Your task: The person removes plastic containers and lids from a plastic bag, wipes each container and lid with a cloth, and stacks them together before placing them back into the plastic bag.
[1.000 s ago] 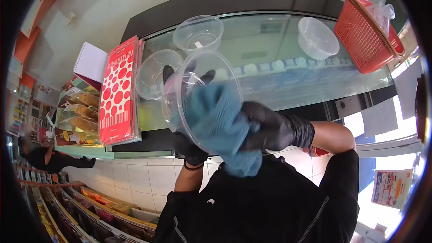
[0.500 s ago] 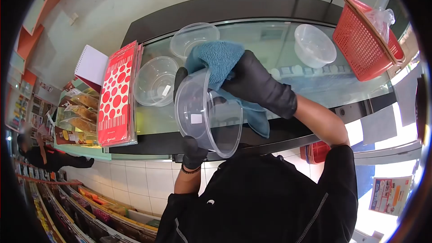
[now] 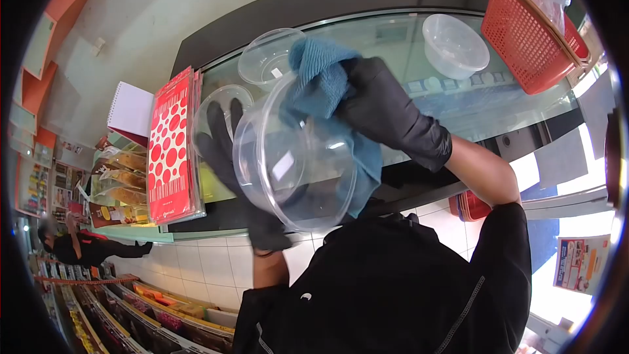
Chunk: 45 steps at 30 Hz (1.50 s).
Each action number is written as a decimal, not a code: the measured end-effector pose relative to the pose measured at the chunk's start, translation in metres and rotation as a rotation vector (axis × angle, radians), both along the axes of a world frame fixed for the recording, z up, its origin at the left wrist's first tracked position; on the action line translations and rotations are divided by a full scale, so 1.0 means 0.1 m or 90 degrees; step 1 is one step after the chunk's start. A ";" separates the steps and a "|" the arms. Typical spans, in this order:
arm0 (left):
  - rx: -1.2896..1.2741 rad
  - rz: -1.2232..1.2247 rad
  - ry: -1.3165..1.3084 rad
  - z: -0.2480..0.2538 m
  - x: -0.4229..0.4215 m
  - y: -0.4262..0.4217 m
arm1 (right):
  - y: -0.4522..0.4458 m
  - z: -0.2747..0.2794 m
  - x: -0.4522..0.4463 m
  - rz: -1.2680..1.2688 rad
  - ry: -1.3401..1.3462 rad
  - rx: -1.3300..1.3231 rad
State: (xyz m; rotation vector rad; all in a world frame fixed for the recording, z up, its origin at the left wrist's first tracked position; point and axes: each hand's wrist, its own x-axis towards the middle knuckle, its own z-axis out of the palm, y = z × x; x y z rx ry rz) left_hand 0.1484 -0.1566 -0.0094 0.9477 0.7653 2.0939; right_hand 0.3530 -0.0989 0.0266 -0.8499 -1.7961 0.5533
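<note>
My right hand (image 3: 390,108), in a black glove, grips a blue cloth (image 3: 321,78) against the upper rim of a clear round plastic tub (image 3: 262,170). The cloth's lower end hangs down behind the tub. My left hand (image 3: 232,164), also gloved in black, is at the tub's left side with its fingers spread; the palm rests against the tub wall. A white label shows through the tub, which is tilted on its side above the counter's front edge. Behind my left fingers stands a second clear tub (image 3: 226,95), and a third tub (image 3: 268,59) stands farther back.
Another clear tub (image 3: 455,46) and a red basket (image 3: 527,36) with a plastic bag stand on the right of the glass counter (image 3: 393,59). Red dotted packets (image 3: 171,151) and a notepad (image 3: 131,108) lie left. A person (image 3: 85,246) is at the far left.
The cloth has moved from inside the tub up to its rim. My left fingers have spread away from the tub's wall, and the tub has turned slightly.
</note>
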 end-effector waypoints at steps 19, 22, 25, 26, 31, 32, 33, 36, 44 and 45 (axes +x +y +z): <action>0.095 0.037 0.575 0.46 -0.24 -0.26 | 0.02 -0.46 0.38 0.110 0.314 -0.194; 0.208 0.189 0.516 0.33 -0.16 -0.19 | 0.12 -0.58 0.25 -0.146 -0.063 0.136; 0.201 0.189 0.594 0.19 -0.12 -0.22 | 0.26 -0.67 0.34 -0.186 -0.227 0.221; 0.060 0.083 0.664 0.15 -0.13 -0.29 | 0.35 -0.67 0.42 -0.171 -0.232 0.201; -0.026 0.154 0.797 0.47 -0.19 -0.35 | 0.28 -0.49 0.73 0.089 0.189 -0.141; -0.003 0.124 0.787 0.47 -0.17 -0.29 | 0.23 -0.43 0.73 0.105 0.191 -0.151; 0.021 0.097 0.777 0.47 -0.14 -0.23 | 0.17 -0.38 0.72 0.120 0.192 -0.161; 0.039 0.124 0.735 0.45 -0.17 -0.20 | -0.03 -0.07 0.38 -0.060 -0.164 0.139; 0.264 0.165 0.509 0.20 -0.21 -0.04 | 0.20 -0.37 -0.15 0.156 0.162 -0.173; 0.193 0.084 0.475 0.21 -0.23 -0.08 | 0.22 -0.72 0.04 0.028 0.069 -0.133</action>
